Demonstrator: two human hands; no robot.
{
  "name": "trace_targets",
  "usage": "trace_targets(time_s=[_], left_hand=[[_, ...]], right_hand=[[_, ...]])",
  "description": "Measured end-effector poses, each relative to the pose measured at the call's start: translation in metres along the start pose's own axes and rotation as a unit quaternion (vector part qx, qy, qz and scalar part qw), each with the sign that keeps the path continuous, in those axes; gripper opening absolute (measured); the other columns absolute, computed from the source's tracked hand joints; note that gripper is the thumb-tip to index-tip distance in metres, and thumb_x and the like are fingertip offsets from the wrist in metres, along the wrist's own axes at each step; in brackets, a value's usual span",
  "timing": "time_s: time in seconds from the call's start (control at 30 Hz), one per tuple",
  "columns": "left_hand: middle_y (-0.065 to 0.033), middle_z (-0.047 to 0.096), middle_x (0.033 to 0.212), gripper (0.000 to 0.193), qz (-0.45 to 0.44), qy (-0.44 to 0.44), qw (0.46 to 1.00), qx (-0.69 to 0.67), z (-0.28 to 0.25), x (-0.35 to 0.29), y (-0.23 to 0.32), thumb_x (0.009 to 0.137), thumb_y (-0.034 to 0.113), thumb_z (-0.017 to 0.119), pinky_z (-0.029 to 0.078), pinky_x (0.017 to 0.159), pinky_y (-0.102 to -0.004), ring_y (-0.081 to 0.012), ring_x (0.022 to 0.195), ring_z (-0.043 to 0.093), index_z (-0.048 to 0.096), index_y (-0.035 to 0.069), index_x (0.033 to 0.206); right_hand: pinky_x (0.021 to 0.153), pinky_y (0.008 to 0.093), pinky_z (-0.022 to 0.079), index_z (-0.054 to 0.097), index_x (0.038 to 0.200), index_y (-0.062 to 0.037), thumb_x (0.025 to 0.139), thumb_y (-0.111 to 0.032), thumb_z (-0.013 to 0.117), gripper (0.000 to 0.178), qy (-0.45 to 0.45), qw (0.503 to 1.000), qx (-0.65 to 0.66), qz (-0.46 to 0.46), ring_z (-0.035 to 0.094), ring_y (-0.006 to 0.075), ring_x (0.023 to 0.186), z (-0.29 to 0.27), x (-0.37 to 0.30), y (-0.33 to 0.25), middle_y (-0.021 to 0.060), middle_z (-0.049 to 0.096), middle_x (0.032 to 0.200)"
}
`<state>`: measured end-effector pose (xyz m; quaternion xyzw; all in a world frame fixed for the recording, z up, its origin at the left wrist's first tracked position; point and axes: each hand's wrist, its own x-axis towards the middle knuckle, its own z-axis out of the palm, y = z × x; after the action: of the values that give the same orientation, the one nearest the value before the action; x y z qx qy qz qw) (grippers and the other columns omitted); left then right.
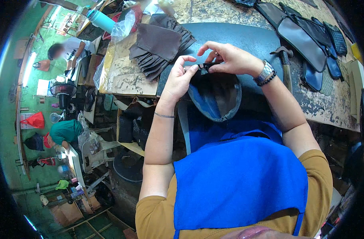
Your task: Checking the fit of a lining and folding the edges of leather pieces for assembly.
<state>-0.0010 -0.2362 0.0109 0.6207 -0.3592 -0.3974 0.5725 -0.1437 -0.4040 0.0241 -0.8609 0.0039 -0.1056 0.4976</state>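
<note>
A dark leather pouch-like piece [229,93] with a wide rounded opening hangs from my fingertips at the near edge of the bench. My left hand [177,79] pinches its upper rim at the left, thumb against the edge. From the right, my right hand [234,59] pinches the same rim between thumb and fingers, its index finger raised. A small dark strip shows between the two thumbs; its details are too small to make out. Beneath the hands lies a dark smooth mat [245,35]. The pouch's far side is hidden.
Left of my hands is a fanned stack of brown leather pieces [158,42]. A hammer [285,65] lies at the right, beside several dark pouches [305,40]. A teal bottle [101,20] stands at the far left. Two other people [66,130] work off to the left.
</note>
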Motion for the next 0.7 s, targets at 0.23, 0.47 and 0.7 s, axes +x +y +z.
trace_targets(time_s=[0.23,0.47,0.7], left_hand=[[-0.0004,0.057,0.08,0.012,0.061,-0.02,0.987,0.148,-0.009,-0.005,-0.002,0.093,0.009,0.057,0.041,0.068,-0.0217,-0.0056,0.074,0.048,0.056,0.007,0.104],[-0.0088,0.069,0.091,0.012,0.231,-0.002,0.87,0.436,0.002,-0.022,0.033,0.084,0.006,0.065,0.051,0.075,-0.0308,-0.0201,0.082,0.065,0.067,0.004,0.096],[-0.01,0.068,0.091,0.01,0.292,0.016,0.81,0.508,0.0,-0.022,0.028,0.087,0.006,0.062,0.051,0.073,-0.0325,-0.0248,0.082,0.066,0.065,0.004,0.096]], right_hand=[[0.071,0.0353,0.054,0.061,0.101,-0.0086,0.081,-0.012,0.071,0.022,0.061,0.993,-0.059,-0.086,0.068,0.0269,0.082,0.007,-0.006,0.003,0.0089,0.07,0.092],[0.069,0.036,0.052,0.066,0.095,-0.0108,0.084,-0.015,0.068,0.012,0.085,0.983,-0.097,-0.128,0.067,0.0275,0.08,0.01,-0.008,0.009,0.0094,0.069,0.088],[0.069,0.0382,0.052,0.065,0.096,-0.0117,0.087,-0.016,0.063,0.01,0.093,0.953,-0.218,-0.186,0.065,0.0306,0.081,0.013,-0.008,0.011,0.01,0.066,0.086]])
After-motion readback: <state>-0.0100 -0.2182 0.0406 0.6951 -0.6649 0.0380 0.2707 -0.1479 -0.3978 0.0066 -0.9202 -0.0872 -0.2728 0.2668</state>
